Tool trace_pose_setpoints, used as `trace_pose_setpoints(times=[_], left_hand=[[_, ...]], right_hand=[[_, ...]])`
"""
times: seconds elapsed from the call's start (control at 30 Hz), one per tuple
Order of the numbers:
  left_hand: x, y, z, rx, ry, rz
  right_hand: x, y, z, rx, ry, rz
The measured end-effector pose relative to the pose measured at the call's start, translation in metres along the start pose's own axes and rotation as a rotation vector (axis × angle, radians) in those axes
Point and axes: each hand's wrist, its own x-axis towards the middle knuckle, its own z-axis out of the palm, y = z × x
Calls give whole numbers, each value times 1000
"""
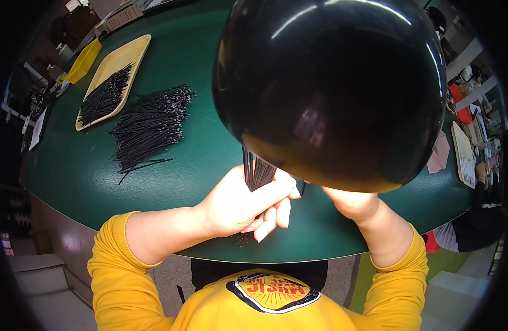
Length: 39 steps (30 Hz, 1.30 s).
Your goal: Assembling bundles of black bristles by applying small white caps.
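While black dome [331, 88] blocks right hand [350, 201], left hand [240, 204] grips wires [256, 171].

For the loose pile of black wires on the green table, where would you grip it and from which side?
Grip the loose pile of black wires around its near, narrow end, coming from the person's side. The strands run parallel and converge there, while the far ends fan out beside the tray.

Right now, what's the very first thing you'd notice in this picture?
A big shiny black dome fills the top middle, close to the camera, hiding most of the right hand. Just under it, the left hand grips a bundle of thin black wires above the green table. To the left lie a loose pile of the same wires and a tan tray holding more.
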Motion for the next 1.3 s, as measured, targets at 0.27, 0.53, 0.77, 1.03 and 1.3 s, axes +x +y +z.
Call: trace_pose_setpoints(times=[0.27,0.53,0.77,1.03,1.3], left_hand=[[1,2,3,1,-19,32],[-1,-1,-2,-48,-46,77],[-1,-2,0,-95,-52,64],[0,3,0,-29,-86,47],[2,0,-1,-163,-114,28]], right_hand=[[-1,4,-20,16,-164,10],[3,-7,2,135,-13,292],[0,-7,-1,88,-63,239],[4,-10,-2,14,-84,196],[3,-7,0,121,-74,238]])
